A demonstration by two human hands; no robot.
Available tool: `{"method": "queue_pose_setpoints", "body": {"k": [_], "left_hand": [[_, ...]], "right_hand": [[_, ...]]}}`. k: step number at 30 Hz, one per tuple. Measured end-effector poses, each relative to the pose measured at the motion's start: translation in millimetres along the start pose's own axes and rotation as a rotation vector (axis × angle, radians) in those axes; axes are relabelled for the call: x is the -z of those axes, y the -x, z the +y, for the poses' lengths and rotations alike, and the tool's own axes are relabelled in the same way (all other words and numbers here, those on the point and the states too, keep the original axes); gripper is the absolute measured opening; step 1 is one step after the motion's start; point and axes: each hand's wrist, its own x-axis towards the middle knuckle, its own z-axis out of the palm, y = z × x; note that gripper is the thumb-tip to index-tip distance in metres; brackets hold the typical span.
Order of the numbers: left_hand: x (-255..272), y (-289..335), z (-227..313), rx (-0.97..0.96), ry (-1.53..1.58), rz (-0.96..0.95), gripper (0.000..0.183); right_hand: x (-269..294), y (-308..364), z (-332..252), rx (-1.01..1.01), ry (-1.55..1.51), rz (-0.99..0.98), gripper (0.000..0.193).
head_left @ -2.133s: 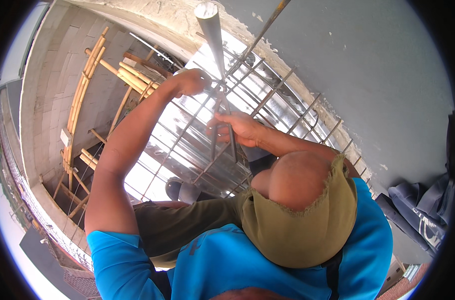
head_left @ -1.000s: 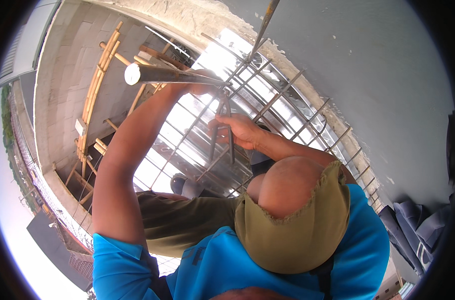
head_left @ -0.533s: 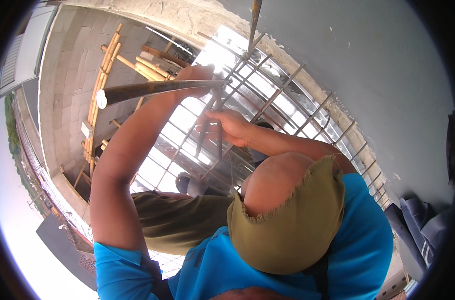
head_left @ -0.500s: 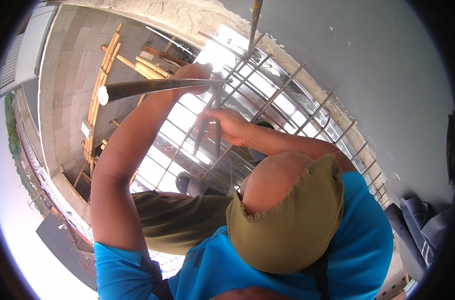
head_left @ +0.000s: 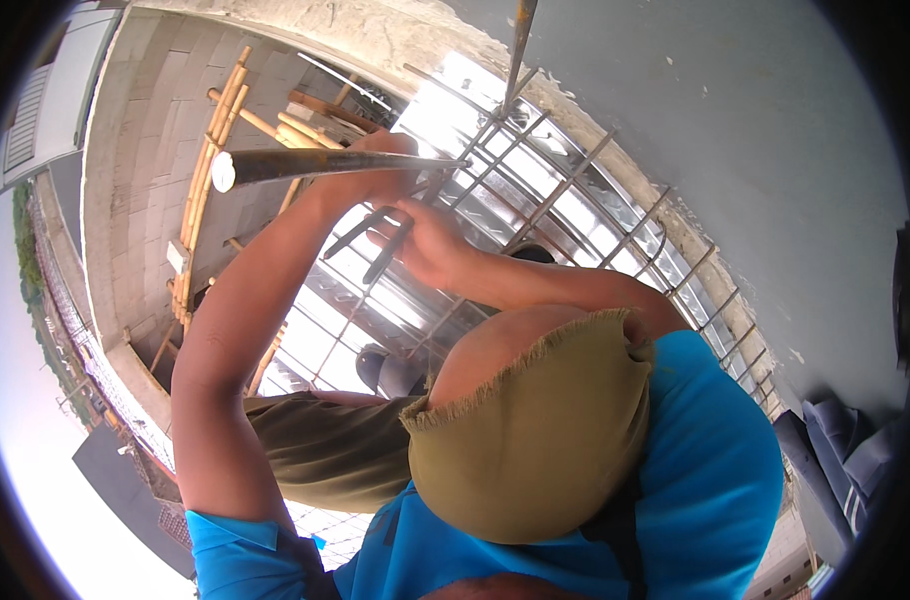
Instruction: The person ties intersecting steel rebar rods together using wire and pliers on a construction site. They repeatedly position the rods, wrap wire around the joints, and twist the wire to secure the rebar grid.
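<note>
My right hand [head_left: 433, 248] is closed around a pair of pincers, whose two dark handles [head_left: 387, 254] stick out to the left below the fingers. The jaws are hard to make out near the crossing of the bars. Just beyond, my left hand [head_left: 387, 184] reaches in at that same crossing, partly behind a steel bar [head_left: 295, 167] that sticks up toward me. Its fingers are hidden and washed out by glare. Beneath both hands lies a grid of steel reinforcing bars [head_left: 573, 180] over shiny metal sheeting [head_left: 455, 85].
Another upright bar [head_left: 520, 45] rises at the top. Bamboo poles [head_left: 207, 165] stand by a block wall [head_left: 145, 190] on the left. A grey wall [head_left: 755, 150] bounds the right. My bent knees in olive trousers [head_left: 525, 440] are close beneath my arms.
My right hand has turned the pincers, so the handles now point left instead of down toward me. It has shifted slightly left. The left hand stays at the crossing.
</note>
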Motion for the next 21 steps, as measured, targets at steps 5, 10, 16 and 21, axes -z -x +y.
{"method": "queue_pose_setpoints", "body": {"k": [5, 10, 16, 21], "left_hand": [[1, 12, 1, 0.021, -0.028, 0.016, 0.018], [26, 13, 11, 0.195, -0.031, 0.042, 0.015], [19, 18, 3, 0.189, -0.028, 0.039, 0.016], [17, 28, 8, 0.121, 0.015, 0.041, 0.016]], "right_hand": [[3, -5, 4, 0.005, -0.133, -0.049, 0.027], [1, 2, -1, -0.002, -0.191, -0.101, 0.029], [-9, 6, 1, -0.013, -0.186, -0.037, 0.029], [-14, 5, -2, 0.051, -0.126, -0.051, 0.035]]}}
